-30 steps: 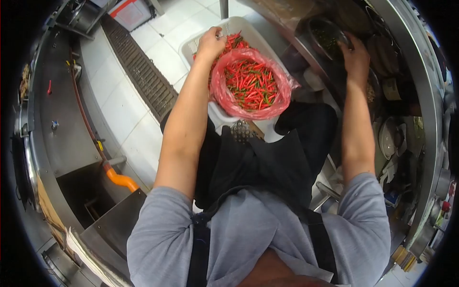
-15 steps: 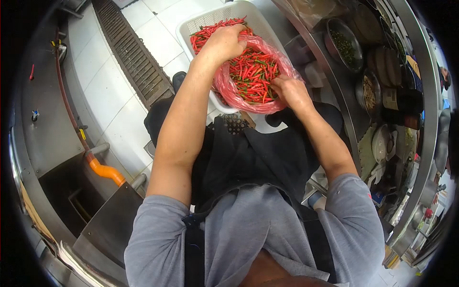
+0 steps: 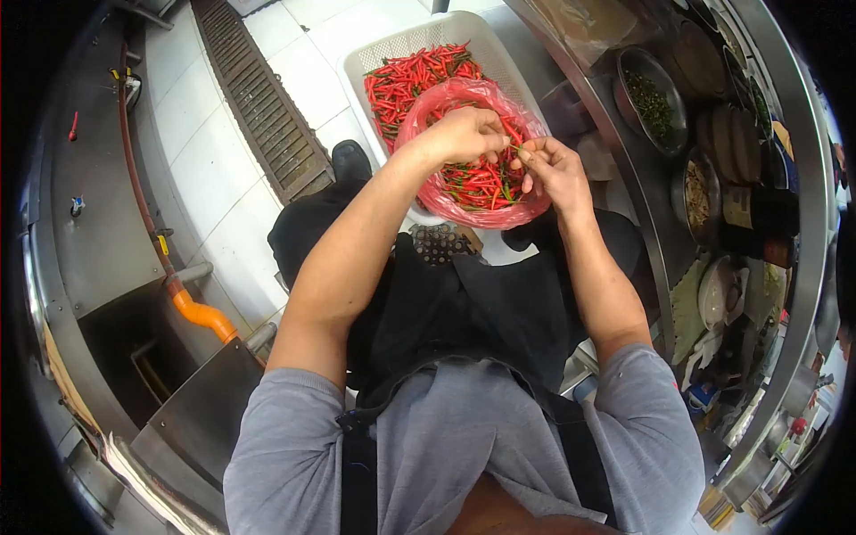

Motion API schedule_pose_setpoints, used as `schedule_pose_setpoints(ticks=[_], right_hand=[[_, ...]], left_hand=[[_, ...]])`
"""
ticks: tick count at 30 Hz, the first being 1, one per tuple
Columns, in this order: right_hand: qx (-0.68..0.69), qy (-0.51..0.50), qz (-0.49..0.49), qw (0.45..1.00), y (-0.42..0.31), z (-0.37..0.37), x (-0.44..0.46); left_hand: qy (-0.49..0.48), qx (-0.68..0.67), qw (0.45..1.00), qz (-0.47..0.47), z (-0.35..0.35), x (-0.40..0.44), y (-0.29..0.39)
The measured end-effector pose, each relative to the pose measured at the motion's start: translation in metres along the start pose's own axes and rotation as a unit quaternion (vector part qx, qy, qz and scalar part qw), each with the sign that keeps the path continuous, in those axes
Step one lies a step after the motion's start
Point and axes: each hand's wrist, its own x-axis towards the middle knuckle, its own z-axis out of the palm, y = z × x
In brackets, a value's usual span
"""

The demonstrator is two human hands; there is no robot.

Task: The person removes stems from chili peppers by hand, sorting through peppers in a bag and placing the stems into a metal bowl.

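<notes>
Hands [image 3: 468,134] [image 3: 560,176] over chillies [image 3: 477,185] in plain bag [image 3: 495,217]

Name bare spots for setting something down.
Floor tiles between the drain grate and steel panel; a smaller patch between grate and white basket. Crowded: the shelf, packed with bowls, and pink bag of chilies under left hand and right hand.

Your left hand [image 3: 468,135] curls from a bent wrist [image 3: 432,150], and your right hand [image 3: 555,174] pinches thumb to forefinger near the right edge of the basket [image 3: 428,36] (fingertips [image 3: 526,155] close to the left's). Both forearms [image 3: 366,232] slant inward.
</notes>
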Motion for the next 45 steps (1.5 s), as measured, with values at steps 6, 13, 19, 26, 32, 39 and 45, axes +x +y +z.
schedule_pose_setpoints(ticks=[6, 13, 19, 26, 32, 39, 45], right_hand=[[0.015, 0.012, -0.015, 1.0, 0.006, -0.003, 0.001], [-0.004, -0.007, -0.018, 1.0, -0.004, -0.002, -0.002], [-0.005, 0.044, -0.052, 0.998, 0.011, -0.01, 0.004], [-0.059, 0.138, -0.101, 0.983, 0.019, -0.015, 0.009], [0.043, 0.035, -0.002, 0.998, 0.016, -0.004, 0.009], [0.026, 0.027, 0.002, 0.999, 0.012, -0.005, 0.007], [0.003, 0.03, -0.05, 0.998, 0.002, -0.004, 0.0]], left_hand=[[0.051, -0.16, 0.986, -0.014, 0.005, 0.007, 0.005], [0.016, -0.229, 0.973, -0.022, 0.01, 0.019, 0.002], [0.1, -0.195, 0.976, -0.007, 0.014, 0.025, 0.006], [0.115, -0.16, 0.98, 0.006, 0.024, 0.019, 0.009], [0.092, -0.165, 0.982, 0.017, 0.028, 0.02, 0.003], [0.095, -0.195, 0.974, 0.059, 0.027, 0.016, 0.007], [0.019, -0.361, 0.932, 0.01, 0.016, 0.013, 0.004]])
